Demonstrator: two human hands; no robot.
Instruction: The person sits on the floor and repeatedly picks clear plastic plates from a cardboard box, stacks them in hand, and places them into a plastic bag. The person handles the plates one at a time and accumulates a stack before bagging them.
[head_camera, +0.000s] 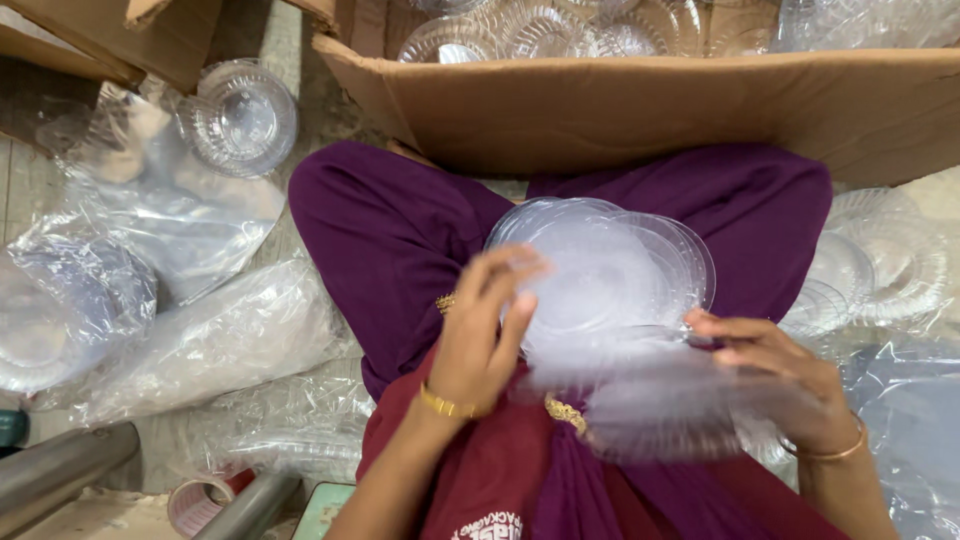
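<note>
A fan of clear plastic lids (600, 275) sat at frame centre, over the lap, round, thin and overlapping like cards; the lower part was motion-blurred. The left hand (485, 335) was curled at the stack's left edge, fingertips on the rim, closed on the lids as far as the blur allowed. The right hand (775, 375) pinched the lower right edge between thumb and fingers, closed on the same stack. Judged light, thin-walled and springy: likely to flex and crease under a hard squeeze, slick face to face, so sheets should slide apart readily and could slip out if held loosely. Best purchase appeared to be the rim, thumb above and fingers below, not the flat centre. Gold bangles showed on both wrists. Under the lids lay purple and maroon cloth (400, 230). Above, across the top of the frame, an open cardboard box (640, 110) held more clear lids. At upper left a stack of clear bowls (240, 118) sat among crumpled plastic bags (180, 330). At right edge, more clear ribbed plates (880, 265) lay on the floor. At lower left were metal tubes (60, 470) and a tape roll (200, 500).
</note>
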